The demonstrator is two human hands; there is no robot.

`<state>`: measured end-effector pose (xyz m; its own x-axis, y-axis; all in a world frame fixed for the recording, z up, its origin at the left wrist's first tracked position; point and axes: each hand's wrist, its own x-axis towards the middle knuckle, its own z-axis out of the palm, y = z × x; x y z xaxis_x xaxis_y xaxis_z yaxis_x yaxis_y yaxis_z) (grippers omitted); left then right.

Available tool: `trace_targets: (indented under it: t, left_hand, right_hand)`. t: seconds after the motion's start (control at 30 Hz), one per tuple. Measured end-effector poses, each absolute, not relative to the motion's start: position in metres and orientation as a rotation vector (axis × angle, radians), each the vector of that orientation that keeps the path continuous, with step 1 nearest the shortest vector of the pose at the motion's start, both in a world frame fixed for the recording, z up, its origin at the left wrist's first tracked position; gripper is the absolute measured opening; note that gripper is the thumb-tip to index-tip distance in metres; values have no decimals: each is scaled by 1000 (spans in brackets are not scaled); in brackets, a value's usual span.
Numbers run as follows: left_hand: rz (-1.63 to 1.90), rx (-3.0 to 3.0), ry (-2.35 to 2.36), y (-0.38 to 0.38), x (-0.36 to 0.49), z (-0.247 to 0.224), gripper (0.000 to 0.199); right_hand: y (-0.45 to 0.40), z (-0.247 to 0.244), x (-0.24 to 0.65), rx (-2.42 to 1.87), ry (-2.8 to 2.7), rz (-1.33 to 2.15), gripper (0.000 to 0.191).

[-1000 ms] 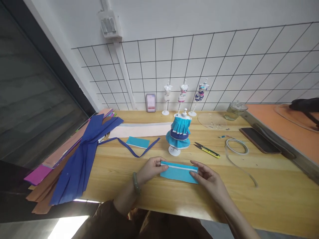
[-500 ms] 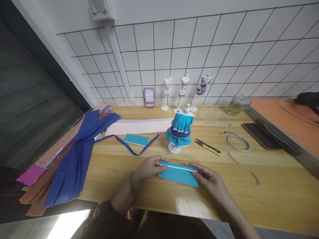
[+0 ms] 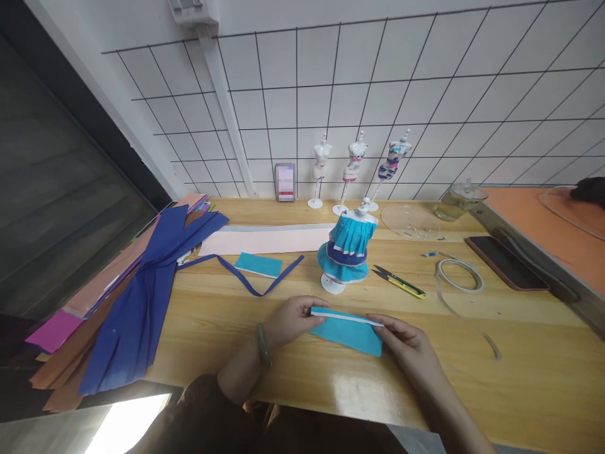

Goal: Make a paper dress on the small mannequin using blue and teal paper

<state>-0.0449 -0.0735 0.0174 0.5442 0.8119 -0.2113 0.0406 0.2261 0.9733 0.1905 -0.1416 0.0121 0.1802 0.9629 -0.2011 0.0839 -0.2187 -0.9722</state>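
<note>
Between my two hands is a turquoise paper strip (image 3: 350, 336) with a white band along its upper edge. My left hand (image 3: 293, 320) pinches its left end, thumb on top. At the right end, the fingertips of my right hand (image 3: 404, 340) grip the upper corner. Just beyond stands a small dress form (image 3: 353, 243) wearing a pleated turquoise top and a tiered blue and turquoise skirt. To its right lie yellow-and-black thread snips (image 3: 399, 282). Another turquoise piece (image 3: 258, 264) with a white edge lies at the left, beside a narrow dark blue strip (image 3: 246, 287).
A pile of blue strips (image 3: 142, 302) and coloured sheets covers the left side. A long pale pink strip (image 3: 269, 239) lies behind. Three bare dress forms (image 3: 321, 161) and a phone (image 3: 285, 183) stand by the wall. A tape roll (image 3: 460, 275), dark phone (image 3: 507, 263) and glass teapot (image 3: 458, 202) are rightward.
Both hands and the turquoise strip sit slightly further right in view, and the whole scene has shifted a little with the camera. The grip on the strip stays the same.
</note>
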Motion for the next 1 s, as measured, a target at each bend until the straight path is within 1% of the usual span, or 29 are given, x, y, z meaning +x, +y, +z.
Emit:
trace_targets:
  t: [0.17,0.27,0.47,0.87,1.0]
  left_hand:
    - [662,1327,913,-72,-46,7,39]
    - [697,1333,887,-73,-47,6,37]
    - [641,1288,886,-74,-49,4,45]
    - [692,1350,884,-74,-56,6,27]
    - [698,1366,886,-75,-57,8,25]
  right_hand:
    - [-141,14,189,-1548,-1047,1185,32]
    - [-142,13,190,-1534,-1054,1215,30]
    - [-144,12,193,-1517,-1077,1256,28]
    - [-149,19,194,-1512,-1148,1275,27]
    - [-149,15,196,-1509,-1155,1294,28]
